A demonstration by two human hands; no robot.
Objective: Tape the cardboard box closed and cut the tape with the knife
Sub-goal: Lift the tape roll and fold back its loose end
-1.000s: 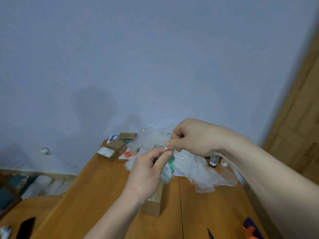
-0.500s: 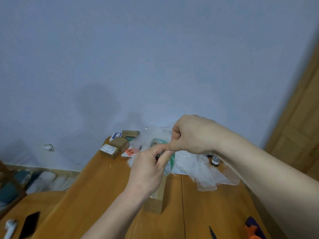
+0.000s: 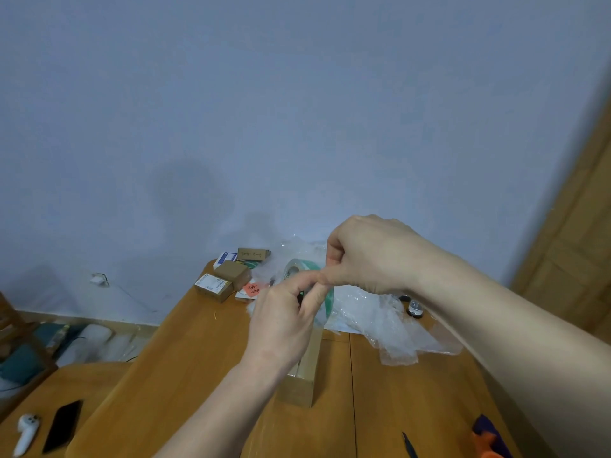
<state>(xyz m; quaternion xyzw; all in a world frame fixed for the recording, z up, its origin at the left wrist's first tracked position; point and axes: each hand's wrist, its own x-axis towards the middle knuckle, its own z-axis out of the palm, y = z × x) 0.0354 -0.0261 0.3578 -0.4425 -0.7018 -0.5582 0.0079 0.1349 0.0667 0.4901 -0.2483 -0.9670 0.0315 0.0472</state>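
My left hand (image 3: 284, 322) holds a roll of clear tape (image 3: 297, 269) with a green core up in the air above the table. My right hand (image 3: 367, 256) pinches at the rim of the roll, its thumb and forefinger touching my left thumb. Below the hands a brown cardboard box (image 3: 299, 381) stands on the wooden table (image 3: 185, 365), mostly hidden by my left wrist. A black knife tip (image 3: 409, 446) shows at the bottom edge, right of the box.
Crumpled bubble wrap (image 3: 380, 319) lies behind the box. Small cardboard boxes (image 3: 221, 282) and a pink note sit at the table's far left. A small dark bottle (image 3: 415, 308) stands behind my right wrist. A phone (image 3: 62, 424) and a white earbud case (image 3: 26, 431) lie lower left; an orange and purple object (image 3: 489, 441) lower right.
The view has tilted down a little, and the hands have closed together. The tape roll has turned so that its face shows more above my left hand.
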